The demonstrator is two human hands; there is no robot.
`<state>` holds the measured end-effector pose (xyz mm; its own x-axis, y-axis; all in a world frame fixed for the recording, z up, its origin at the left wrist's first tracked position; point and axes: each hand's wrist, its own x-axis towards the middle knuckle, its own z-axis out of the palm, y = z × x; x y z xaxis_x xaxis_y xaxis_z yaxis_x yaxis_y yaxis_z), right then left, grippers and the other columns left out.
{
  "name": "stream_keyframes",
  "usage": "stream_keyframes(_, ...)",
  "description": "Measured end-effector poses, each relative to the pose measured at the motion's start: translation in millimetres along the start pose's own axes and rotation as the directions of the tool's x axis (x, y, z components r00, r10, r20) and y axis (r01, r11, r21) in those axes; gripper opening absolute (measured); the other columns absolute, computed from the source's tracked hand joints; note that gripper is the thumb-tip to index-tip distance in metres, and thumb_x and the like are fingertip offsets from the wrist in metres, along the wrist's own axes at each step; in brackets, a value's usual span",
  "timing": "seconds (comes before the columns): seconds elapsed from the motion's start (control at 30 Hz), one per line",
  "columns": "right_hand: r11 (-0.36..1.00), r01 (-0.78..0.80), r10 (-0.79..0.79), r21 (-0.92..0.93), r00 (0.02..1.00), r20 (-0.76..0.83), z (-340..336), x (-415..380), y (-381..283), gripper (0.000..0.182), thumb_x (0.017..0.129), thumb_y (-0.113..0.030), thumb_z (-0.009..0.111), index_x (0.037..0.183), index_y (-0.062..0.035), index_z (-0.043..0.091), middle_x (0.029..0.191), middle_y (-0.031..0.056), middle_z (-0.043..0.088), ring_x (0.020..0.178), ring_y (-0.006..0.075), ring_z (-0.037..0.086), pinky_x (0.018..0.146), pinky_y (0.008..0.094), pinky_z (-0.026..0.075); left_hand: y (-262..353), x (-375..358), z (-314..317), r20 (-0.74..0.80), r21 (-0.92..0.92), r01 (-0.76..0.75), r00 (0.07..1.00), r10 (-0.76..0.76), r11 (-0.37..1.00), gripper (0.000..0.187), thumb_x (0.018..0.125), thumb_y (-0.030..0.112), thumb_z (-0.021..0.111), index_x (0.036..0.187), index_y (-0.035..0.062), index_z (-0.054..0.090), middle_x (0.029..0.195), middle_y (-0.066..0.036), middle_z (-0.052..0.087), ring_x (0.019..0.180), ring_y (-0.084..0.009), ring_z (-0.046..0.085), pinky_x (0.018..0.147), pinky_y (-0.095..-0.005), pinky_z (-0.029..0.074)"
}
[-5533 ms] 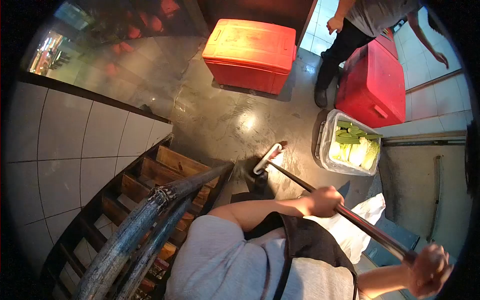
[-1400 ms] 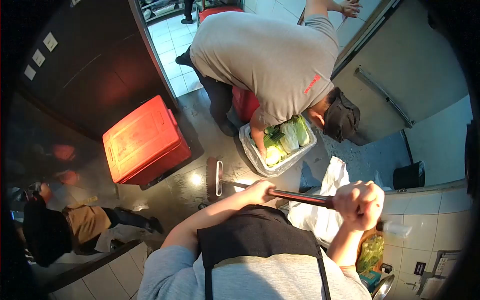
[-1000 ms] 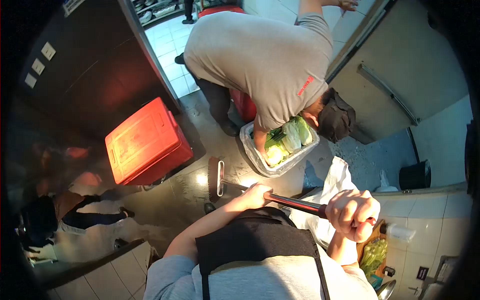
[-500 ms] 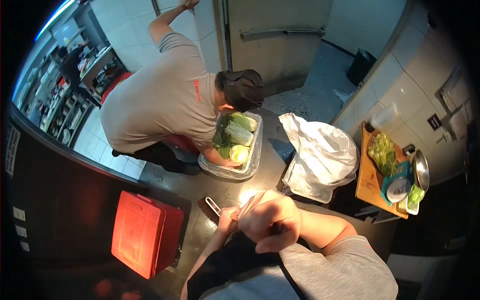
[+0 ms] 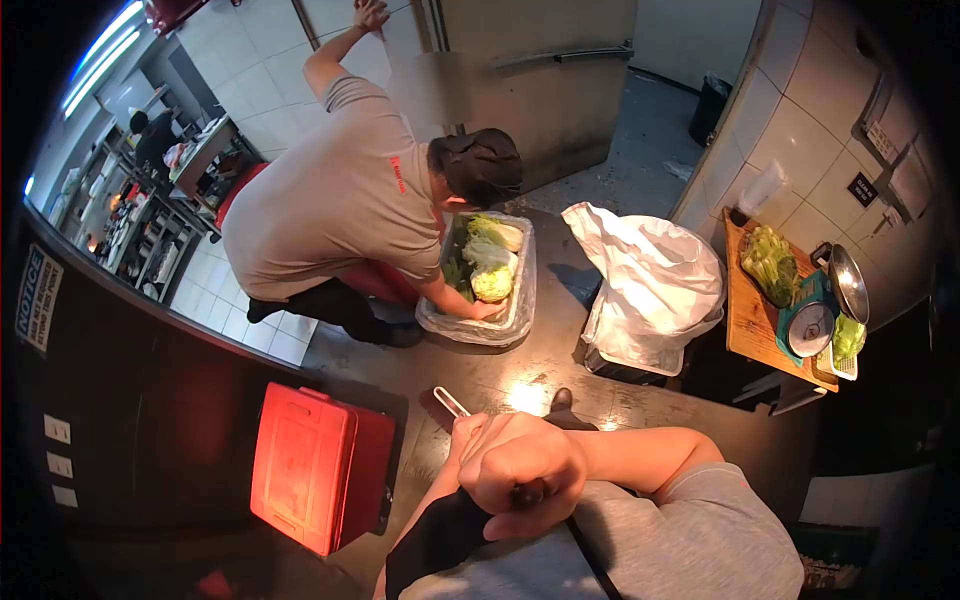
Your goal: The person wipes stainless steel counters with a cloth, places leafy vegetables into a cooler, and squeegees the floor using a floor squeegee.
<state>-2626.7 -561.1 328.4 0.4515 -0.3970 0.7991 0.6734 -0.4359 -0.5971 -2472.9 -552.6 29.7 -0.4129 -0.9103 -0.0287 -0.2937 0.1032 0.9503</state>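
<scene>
Broom [image 5: 447, 401]: dark bristles, pale head on wet floor; handle foreshortened, mostly hidden.

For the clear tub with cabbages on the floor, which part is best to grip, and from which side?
Probably the two short end rims of the tub, gripped from above: it is long, open-topped and heaped with cabbages. The co-worker's arm already reaches into it.

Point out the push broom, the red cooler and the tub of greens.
push broom [image 5: 447, 400], head view, on the pale head bracket by the floor.
red cooler [image 5: 302, 468], head view, on its lid.
tub of greens [image 5: 520, 310], head view, on its clear right wall.
</scene>
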Motion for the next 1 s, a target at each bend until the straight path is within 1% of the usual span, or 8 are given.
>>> stream_keyframes(0.27, 0.999, 0.02, -0.018, -0.032, 0.999, 0.038, 11.9, -4.2, 4.3, 0.023, 0.076, -0.001, 0.064, 0.072, -0.008, 0.043, 0.054, -0.0015, 0.044, 0.04, 0.016, 0.042, 0.042, 0.0303, 0.026, 13.2, -9.5, 7.9, -0.087, -0.006, -0.05, 0.995, 0.049, 0.999, 0.017, 0.074, 0.015, 0.06, 0.067, 0.001, 0.053, 0.063, -0.012, 0.053, 0.058, -0.0181, 0.048, 0.054, -0.0355, 0.04)
stream_keyframes(0.47, 1.0, 0.013, -0.013, -0.021, 1.0, 0.028, 6.5, -7.4, -0.7, 0.027, 0.076, -0.006, 0.067, 0.068, -0.0073, 0.041, 0.055, 0.0005, 0.04, 0.041, 0.016, 0.039, 0.04, 0.0291, 0.025, 18.5, -10.2, 13.1, -0.124, -0.009, -0.062, 0.99, 0.06, 0.998, 0.019, 0.072, 0.012, 0.062, 0.062, 0.0018, 0.05, 0.056, -0.009, 0.048, 0.054, -0.0136, 0.044, 0.049, -0.0324, 0.036)
stream_keyframes(0.67, 0.999, -0.021, 0.02, 0.039, 1.0, 0.024, -4.6, -14.9, -12.0, 0.026, 0.072, 0.001, 0.066, 0.068, -0.0067, 0.041, 0.052, 0.0005, 0.039, 0.04, 0.0145, 0.038, 0.039, 0.0285, 0.025, 31.5, -7.0, 13.7, -0.181, -0.004, -0.114, 0.977, 0.111, 0.994, 0.022, 0.07, 0.008, 0.064, 0.057, 0.0027, 0.047, 0.05, -0.006, 0.043, 0.05, -0.0091, 0.04, 0.044, -0.0293, 0.033)
stream_keyframes(0.73, 0.998, -0.022, 0.021, 0.064, 1.0, 0.024, -5.9, -17.8, -13.8, 0.025, 0.072, 0.002, 0.065, 0.069, -0.0066, 0.042, 0.052, 0.0005, 0.042, 0.041, 0.0152, 0.041, 0.039, 0.028, 0.026, 44.8, -8.0, 15.1, -0.211, 0.001, -0.108, 0.972, 0.105, 0.994, 0.025, 0.073, 0.01, 0.064, 0.057, 0.0025, 0.046, 0.05, -0.007, 0.043, 0.05, -0.0096, 0.039, 0.045, -0.0299, 0.034)
stream_keyframes(0.8, 0.996, -0.003, 0.0, 0.089, 0.999, 0.039, -7.2, -18.8, -16.6, 0.022, 0.074, 0.004, 0.062, 0.072, -0.0049, 0.043, 0.053, 0.0035, 0.047, 0.04, 0.0176, 0.043, 0.039, 0.0295, 0.03, 57.0, -9.4, 18.7, -0.24, 0.005, -0.1, 0.966, 0.098, 0.995, 0.028, 0.076, 0.011, 0.065, 0.057, 0.0023, 0.046, 0.05, -0.008, 0.044, 0.05, -0.01, 0.038, 0.045, -0.0306, 0.034)
stream_keyframes(0.83, 0.995, 0.007, -0.012, 0.101, 0.999, 0.046, -7.3, -18.6, -17.9, 0.02, 0.074, 0.005, 0.061, 0.073, -0.0041, 0.043, 0.053, 0.005, 0.049, 0.04, 0.0188, 0.045, 0.039, 0.0303, 0.032, 50.6, -9.7, 21.7, -0.235, 0.003, -0.044, 0.971, 0.044, 0.999, 0.03, 0.079, 0.012, 0.065, 0.057, 0.0021, 0.046, 0.049, -0.009, 0.042, 0.048, -0.0116, 0.037, 0.045, -0.031, 0.034)
stream_keyframes(0.9, 0.995, 0.001, -0.006, 0.1, 0.999, 0.048, -4.2, -19.7, -19.6, 0.02, 0.075, 0.005, 0.061, 0.073, -0.004, 0.043, 0.052, 0.005, 0.049, 0.039, 0.0186, 0.045, 0.038, 0.029, 0.034, 2.1, -5.9, 38.3, -0.265, -0.055, -0.126, 0.958, 0.107, 0.991, 0.031, 0.079, 0.012, 0.064, 0.056, 0.0018, 0.046, 0.049, -0.011, 0.041, 0.046, -0.0147, 0.037, 0.045, -0.0317, 0.034)
stream_keyframes(1.0, 0.995, -0.016, 0.009, 0.1, 0.998, 0.07, -0.9, -20.6, -21.3, 0.02, 0.076, 0.003, 0.061, 0.073, -0.0042, 0.042, 0.052, 0.0049, 0.049, 0.039, 0.0181, 0.045, 0.039, 0.0284, 0.037, 25.9, -12.0, 28.6, -0.224, -0.066, -0.101, 0.971, 0.084, 0.993, 0.032, 0.079, 0.011, 0.065, 0.055, 0.0017, 0.045, 0.05, -0.014, 0.041, 0.045, -0.0205, 0.037, 0.045, -0.0328, 0.034)
